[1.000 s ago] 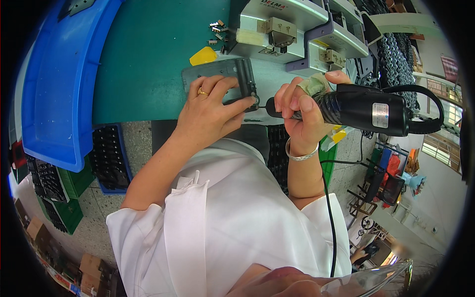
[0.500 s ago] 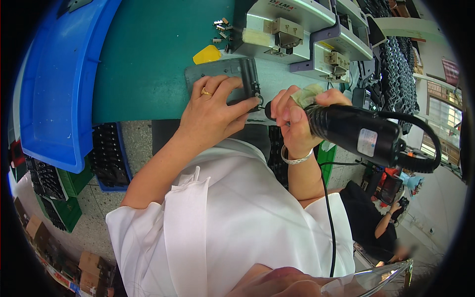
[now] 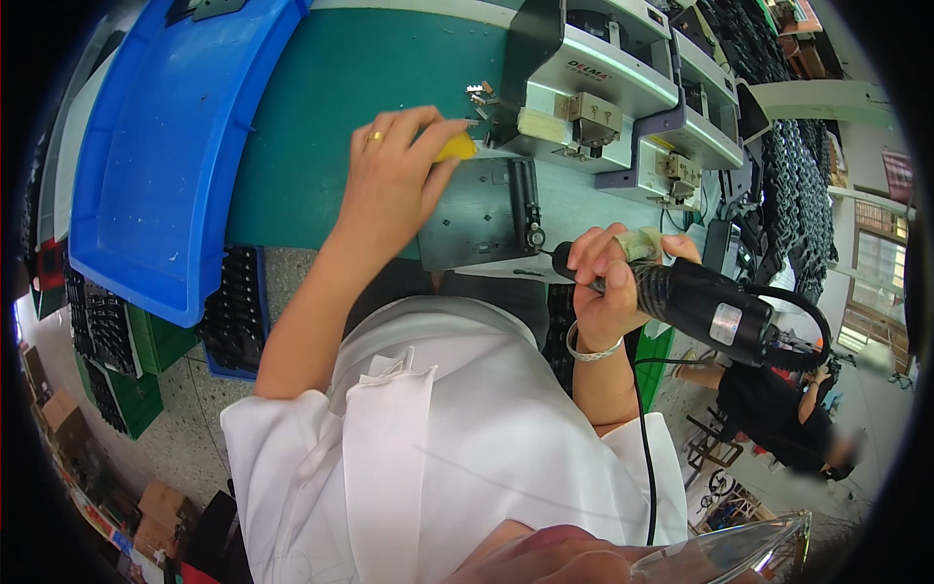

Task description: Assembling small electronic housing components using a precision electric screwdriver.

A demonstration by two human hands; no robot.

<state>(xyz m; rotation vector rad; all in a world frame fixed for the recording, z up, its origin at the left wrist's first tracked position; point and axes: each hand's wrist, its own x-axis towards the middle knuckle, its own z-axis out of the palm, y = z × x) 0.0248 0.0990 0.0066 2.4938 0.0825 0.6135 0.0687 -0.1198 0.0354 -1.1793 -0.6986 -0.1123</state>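
My left hand (image 3: 394, 170) reaches over the bench beside a yellow piece (image 3: 459, 148) that partly shows between thumb and forefinger. Thumb and fingertips look apart, and I see no clear hold on anything. Close to the fingertips lie several small metal-and-black parts (image 3: 481, 94). A flat black plastic housing (image 3: 474, 209), with a raised strip along its right side, lies on the bench below this hand. In my right hand (image 3: 608, 287), closed round it, is a black corded power screwdriver (image 3: 715, 310). Its thin tip points left, near the housing's lower right corner.
A big blue tray (image 3: 161, 156) stands at the left of the green bench top (image 3: 292, 175). Grey machines (image 3: 603, 92) line the far right. Black chains (image 3: 793, 209) hang beyond them. The tool's cable (image 3: 644, 438) runs down past my right arm. Another person (image 3: 769, 414) is at the right.
My left hand has left the black housing and moved away from me toward the small parts. The screwdriver stays in my right hand. The whole view has shifted somewhat.
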